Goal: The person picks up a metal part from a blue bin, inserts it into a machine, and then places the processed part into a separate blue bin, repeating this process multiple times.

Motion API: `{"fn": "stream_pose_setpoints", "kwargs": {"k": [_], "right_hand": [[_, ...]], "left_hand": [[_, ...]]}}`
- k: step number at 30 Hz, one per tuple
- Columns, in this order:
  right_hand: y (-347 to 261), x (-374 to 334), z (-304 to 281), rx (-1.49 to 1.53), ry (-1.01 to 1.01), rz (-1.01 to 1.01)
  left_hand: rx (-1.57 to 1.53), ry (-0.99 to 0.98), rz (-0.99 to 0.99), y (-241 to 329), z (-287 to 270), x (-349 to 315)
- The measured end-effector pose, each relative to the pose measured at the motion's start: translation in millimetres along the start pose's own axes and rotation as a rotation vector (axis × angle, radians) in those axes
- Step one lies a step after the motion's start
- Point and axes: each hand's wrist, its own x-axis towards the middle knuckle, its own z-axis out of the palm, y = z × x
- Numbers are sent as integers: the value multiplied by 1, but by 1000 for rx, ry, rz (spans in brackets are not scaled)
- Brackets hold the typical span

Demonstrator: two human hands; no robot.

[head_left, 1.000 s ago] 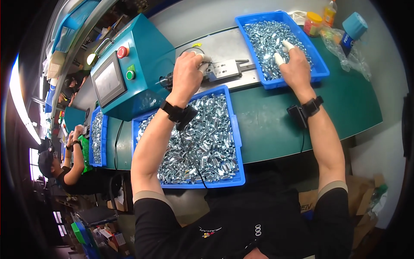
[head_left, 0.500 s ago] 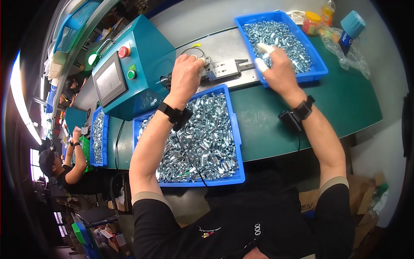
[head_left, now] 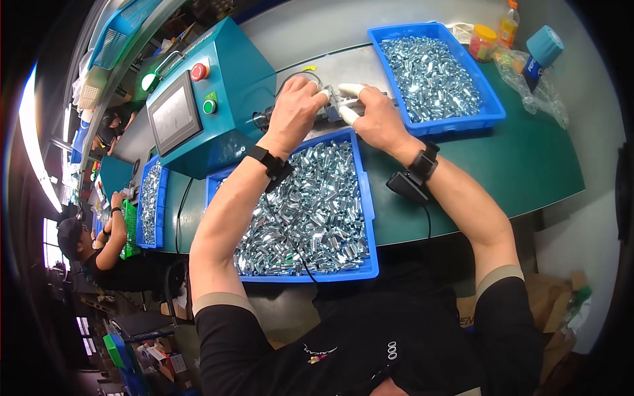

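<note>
My left hand (head_left: pixel 295 112) is closed at the near end of a metal clamping fixture (head_left: pixel 341 104), its fingers bent together; what they grip is hidden. Beside it, my right hand (head_left: pixel 380 122) reaches in from the right. White covers sit on its thumb and forefinger, which are spread apart over the fixture, and no piece shows between them. A teal machine (head_left: pixel 221 92) with a screen, a red knob and a green button adjoins the fixture on the left. Below my hands is a blue tray (head_left: pixel 372 224) heaped with small silvery metal sleeves (head_left: pixel 310 211).
Another blue tray (head_left: pixel 492 119) of metal pieces stands at the back right. Past it are a yellow-lidded jar (head_left: pixel 483 43), an orange-capped bottle (head_left: pixel 508 26) and a blue-capped bottle (head_left: pixel 543 46) in plastic wrap. A co-worker (head_left: pixel 99 241) is at the far left by a narrow blue tray (head_left: pixel 150 204).
My right hand has moved left from over the back right tray to the fixture. My left hand stays at the fixture, shifted slightly right in view.
</note>
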Motion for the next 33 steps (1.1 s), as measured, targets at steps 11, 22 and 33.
{"fn": "stream_pose_setpoints", "kwargs": {"k": [11,22,33], "right_hand": [[-8,0,12,187,-91,161],[-2,-3,23,344,-140,115],[7,-8,28,226,-115,22]], "left_hand": [[36,-5,-74,10,-22,-6],[-303,-135,-446,67,-79,-95],[-427,-273,-511,78,-74,-113]]}}
